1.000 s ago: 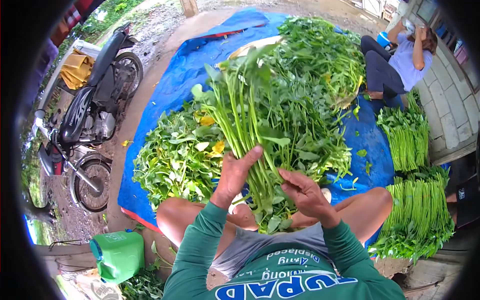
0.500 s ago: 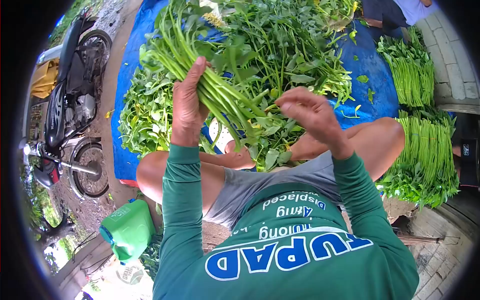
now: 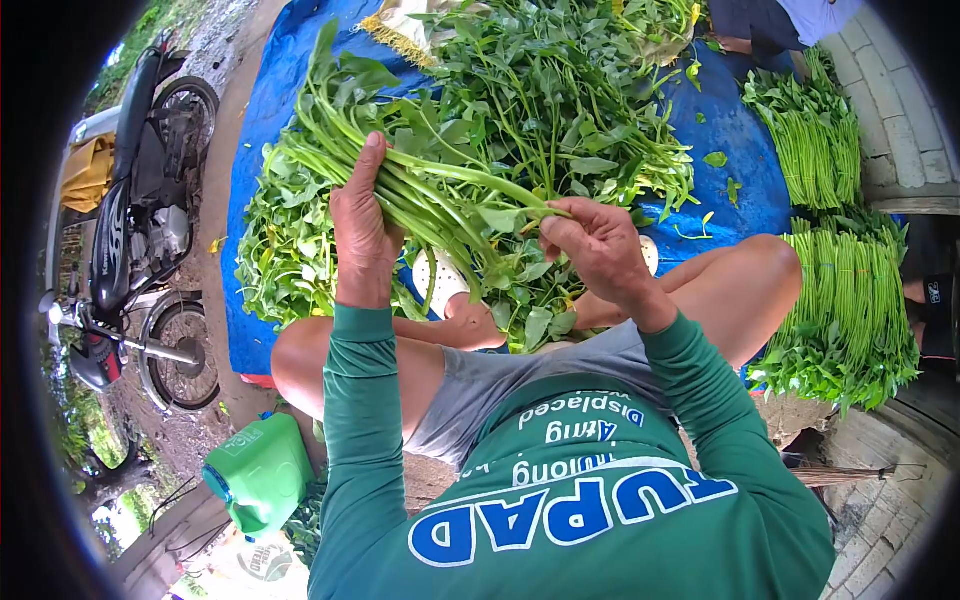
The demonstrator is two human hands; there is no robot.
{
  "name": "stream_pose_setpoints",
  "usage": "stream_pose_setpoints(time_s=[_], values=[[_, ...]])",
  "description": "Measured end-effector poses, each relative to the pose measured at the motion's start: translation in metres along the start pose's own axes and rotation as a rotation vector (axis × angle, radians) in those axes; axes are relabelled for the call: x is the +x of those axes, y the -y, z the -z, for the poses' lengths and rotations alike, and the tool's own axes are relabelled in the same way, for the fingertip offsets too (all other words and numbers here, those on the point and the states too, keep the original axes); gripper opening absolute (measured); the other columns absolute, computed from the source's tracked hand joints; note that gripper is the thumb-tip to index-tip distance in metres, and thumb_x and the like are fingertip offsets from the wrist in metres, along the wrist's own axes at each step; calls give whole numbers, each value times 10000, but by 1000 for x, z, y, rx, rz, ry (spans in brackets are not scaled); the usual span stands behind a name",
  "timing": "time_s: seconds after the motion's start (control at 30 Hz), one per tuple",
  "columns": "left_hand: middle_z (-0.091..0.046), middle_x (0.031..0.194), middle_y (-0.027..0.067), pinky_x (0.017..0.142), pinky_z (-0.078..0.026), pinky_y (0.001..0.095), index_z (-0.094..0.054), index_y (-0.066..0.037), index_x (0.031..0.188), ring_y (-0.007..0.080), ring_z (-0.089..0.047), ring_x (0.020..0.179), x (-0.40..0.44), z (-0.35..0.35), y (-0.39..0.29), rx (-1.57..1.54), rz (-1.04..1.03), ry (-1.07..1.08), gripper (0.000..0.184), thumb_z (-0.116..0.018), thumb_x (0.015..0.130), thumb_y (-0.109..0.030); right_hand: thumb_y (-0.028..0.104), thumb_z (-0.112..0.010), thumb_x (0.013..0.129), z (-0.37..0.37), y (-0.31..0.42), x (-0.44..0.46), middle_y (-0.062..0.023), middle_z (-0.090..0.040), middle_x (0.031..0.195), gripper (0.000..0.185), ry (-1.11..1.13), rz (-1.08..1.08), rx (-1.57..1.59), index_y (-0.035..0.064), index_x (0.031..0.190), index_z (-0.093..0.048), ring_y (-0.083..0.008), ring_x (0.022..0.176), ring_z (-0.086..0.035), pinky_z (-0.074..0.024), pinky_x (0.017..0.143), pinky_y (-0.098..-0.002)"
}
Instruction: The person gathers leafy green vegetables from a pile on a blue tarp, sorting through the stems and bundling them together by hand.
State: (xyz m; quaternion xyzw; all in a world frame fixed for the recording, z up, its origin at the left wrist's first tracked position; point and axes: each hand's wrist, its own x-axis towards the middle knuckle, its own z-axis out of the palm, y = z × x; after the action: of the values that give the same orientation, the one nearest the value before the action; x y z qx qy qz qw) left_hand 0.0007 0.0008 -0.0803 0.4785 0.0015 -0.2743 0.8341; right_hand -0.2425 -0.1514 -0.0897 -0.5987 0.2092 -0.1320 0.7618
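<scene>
And here's the bunch of leafy greens (image 3: 430, 215), up off the blue tarp (image 3: 740, 150), slanting across the space in front of the crossed legs (image 3: 700, 285), leaves away to the upper left, cut-looking ends toward the lap. The left hand (image 3: 364, 225) has its grip wrapped round the stems, thumb over the top, fingers mostly hidden behind. Over to the right hand (image 3: 598, 245): a narrow pinch, thumb against forefinger, on the end of one thicker stem (image 3: 485, 182) that stands out from the rest.

How does it handle? Light, I'd judge, springy along the stems, soft at the leaves, perhaps slick if damp (wetness I can't tell from here). Those stems look crisp enough to snap or bruise under a hard squeeze, so the place to hold is the bare middle, gathered loosely, leaves left free.
</scene>
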Motion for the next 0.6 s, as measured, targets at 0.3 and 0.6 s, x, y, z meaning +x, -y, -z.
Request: stream_pose_setpoints(time_s=[0.3, 0.6], values=[[-738, 953, 88, 765, -633, 355, -712, 4, 1077, 196, -735, 820, -13, -15, -13, 148, -212, -51, 247, -762, 1009, -228, 140, -629, 937, -3, 13, 13, -95, -684, 762, 196, 280, -213, -552, -8, 957, -757, -157, 629, -589, -503, 606, -352], [-706, 851, 26, 647, -571, 320, -726, -66, 1008, 163, -680, 714, -6, 21, -92, 14, -142, -128, 203, -771, 1002, -264, 250, -603, 932, 71, -79, 17, -242, -728, 976, 248, 225, -233, -1520, 31, 910, -717, -443, 938, -696, -552, 774, -543]])
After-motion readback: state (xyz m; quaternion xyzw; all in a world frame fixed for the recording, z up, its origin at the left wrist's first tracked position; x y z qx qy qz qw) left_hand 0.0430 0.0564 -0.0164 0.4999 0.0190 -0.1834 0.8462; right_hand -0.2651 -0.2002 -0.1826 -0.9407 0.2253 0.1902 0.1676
